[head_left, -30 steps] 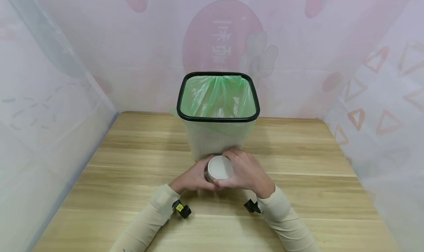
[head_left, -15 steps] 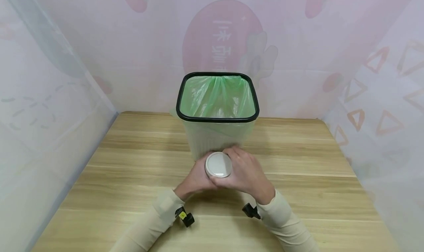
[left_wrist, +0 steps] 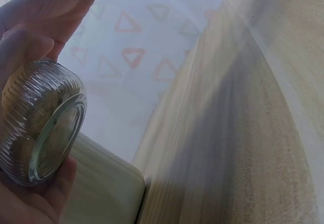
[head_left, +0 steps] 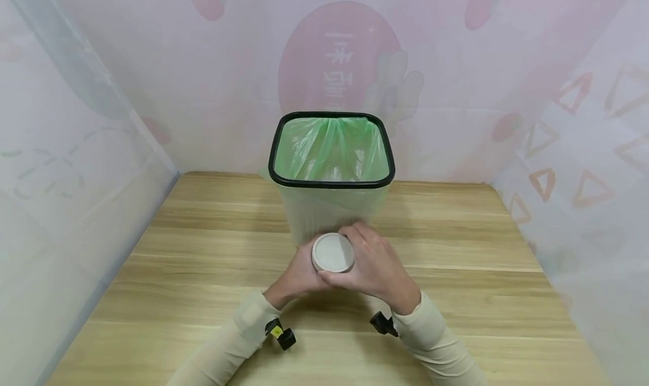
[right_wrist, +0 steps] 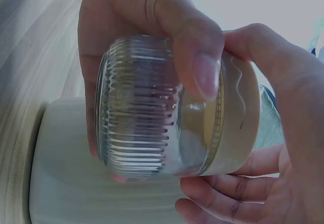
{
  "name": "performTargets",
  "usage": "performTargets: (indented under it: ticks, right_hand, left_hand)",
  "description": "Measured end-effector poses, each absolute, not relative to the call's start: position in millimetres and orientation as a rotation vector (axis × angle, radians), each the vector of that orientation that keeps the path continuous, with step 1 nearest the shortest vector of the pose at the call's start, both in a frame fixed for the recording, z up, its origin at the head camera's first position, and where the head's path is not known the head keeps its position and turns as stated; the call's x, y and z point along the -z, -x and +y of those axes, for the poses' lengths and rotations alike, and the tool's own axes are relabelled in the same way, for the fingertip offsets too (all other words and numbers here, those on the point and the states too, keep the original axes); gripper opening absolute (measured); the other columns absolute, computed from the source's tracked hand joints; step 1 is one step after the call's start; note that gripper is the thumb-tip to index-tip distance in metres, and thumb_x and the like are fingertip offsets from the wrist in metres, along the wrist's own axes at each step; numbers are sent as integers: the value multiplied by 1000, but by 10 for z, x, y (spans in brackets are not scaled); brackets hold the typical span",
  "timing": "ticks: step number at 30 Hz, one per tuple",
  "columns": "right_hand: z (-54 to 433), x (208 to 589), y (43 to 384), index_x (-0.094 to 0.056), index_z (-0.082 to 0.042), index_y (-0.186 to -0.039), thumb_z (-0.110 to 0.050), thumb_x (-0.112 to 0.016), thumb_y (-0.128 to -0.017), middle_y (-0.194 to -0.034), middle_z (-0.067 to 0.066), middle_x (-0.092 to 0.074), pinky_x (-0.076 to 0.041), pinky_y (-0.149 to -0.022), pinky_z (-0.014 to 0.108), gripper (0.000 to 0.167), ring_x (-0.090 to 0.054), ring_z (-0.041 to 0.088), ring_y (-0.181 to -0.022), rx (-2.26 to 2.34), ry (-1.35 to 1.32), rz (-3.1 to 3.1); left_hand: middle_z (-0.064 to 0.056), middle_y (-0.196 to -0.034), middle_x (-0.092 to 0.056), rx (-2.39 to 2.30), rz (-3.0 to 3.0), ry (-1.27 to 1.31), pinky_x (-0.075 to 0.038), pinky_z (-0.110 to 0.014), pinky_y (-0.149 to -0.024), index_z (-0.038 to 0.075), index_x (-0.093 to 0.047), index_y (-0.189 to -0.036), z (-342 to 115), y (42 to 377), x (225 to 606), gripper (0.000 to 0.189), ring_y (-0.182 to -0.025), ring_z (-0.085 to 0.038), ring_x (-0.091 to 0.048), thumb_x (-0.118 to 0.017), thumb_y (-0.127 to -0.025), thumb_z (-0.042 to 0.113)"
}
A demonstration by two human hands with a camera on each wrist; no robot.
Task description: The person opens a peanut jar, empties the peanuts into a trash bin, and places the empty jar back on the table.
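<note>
Both hands hold a ribbed glass jar (right_wrist: 142,113) with a pale lid (head_left: 333,253), raised just in front of the trash can. My left hand (head_left: 300,274) grips the glass body, its thumb lying along the side toward the lid in the right wrist view. Around the lid's edge curl the thumb and fingers of my right hand (head_left: 377,267). From below, in the left wrist view, the jar's round base (left_wrist: 58,139) shows, tilted toward that camera. Contents inside the jar cannot be made out clearly.
A pale trash can (head_left: 329,211) with a black rim (head_left: 332,183) and a green plastic liner (head_left: 337,146) stands upright directly beyond the hands. It rests on a wood-grain table (head_left: 203,251). Printed curtains (head_left: 228,93) enclose the back and both sides.
The jar has shifted slightly left and up in the head view. My left hand has moved further round its body, while the right hand keeps its hold on the lid.
</note>
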State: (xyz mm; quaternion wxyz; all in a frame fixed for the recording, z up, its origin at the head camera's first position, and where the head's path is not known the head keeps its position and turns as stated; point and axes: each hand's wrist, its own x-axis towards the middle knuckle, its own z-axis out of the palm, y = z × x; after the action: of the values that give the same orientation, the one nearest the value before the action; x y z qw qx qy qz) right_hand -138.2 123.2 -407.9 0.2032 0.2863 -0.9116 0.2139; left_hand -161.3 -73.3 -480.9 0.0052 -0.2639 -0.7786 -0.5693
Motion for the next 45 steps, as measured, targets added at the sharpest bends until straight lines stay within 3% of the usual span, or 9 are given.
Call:
performTargets:
  ticks: [45]
  right_hand:
    - [1282, 4034, 1396, -68, -9, -113, -65, -87, -71, -105, 1, -68, -60, -78, 32, 73, -66, 15, -92, -642, -894, -2575]
  left_hand:
    - [-17, -131, -69, 1818, -2479, 877, -56, -39, -105, 0, -57, -140, -775, 1591, 4765, 86, -119, -29, -67, -95, -65, 16]
